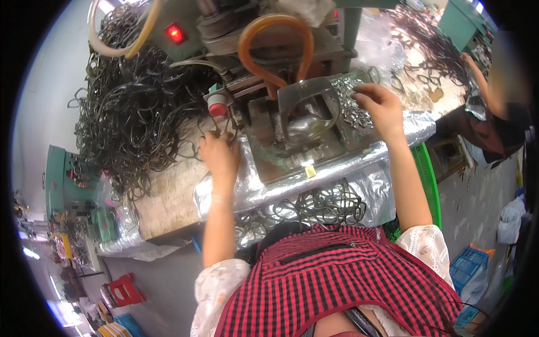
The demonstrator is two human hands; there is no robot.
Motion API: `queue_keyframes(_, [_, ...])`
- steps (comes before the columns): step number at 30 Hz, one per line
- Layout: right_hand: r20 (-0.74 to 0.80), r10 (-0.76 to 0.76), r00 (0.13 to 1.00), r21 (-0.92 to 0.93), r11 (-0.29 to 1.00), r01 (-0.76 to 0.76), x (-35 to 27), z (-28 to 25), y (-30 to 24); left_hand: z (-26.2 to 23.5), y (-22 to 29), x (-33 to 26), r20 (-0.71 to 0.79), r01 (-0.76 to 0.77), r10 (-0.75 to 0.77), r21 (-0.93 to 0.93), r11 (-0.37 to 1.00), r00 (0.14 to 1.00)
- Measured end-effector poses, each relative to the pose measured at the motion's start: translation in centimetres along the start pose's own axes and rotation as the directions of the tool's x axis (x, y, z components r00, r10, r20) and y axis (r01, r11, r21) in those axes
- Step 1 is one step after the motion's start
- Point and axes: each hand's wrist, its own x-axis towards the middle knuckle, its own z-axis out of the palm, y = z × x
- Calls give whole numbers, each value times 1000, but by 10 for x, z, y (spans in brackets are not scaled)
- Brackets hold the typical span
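Observation:
My left hand (220,157) is on the worktop beside the press, with its fingers bent down onto a thin dark loop (229,124). My right hand (383,109) is raised over the right side of the machine bed, thumb and forefinger brought together. What is in that pinch, if anything, is too small to make out. Below it lies a heap of small shiny metal pieces (347,104). Between my hands stands the press bed (266,160), with a clear curved guard (306,95) over its middle. A red push button (217,106) sits just beyond my left fingers.
A large tangled pile of dark loops (135,106) covers the left worktop. More loops (325,205) lie on silver sheeting (376,191) near my lap. An orange hose (275,28) arches over the press. Another person's arm (480,81) shows at the far right, near a green crate (428,185).

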Motion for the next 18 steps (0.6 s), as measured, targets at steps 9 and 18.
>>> queue_keyframes(9, [-366,-106,925,-236,972,18,-69,-66,44,-81,-39,-3,-135,105,-395,-843,528,909])
queue_keyframes(18, [155,-357,921,-52,928,369,-55,18,-65,7,-74,-28,-123,-4,-36,-313,950,992])
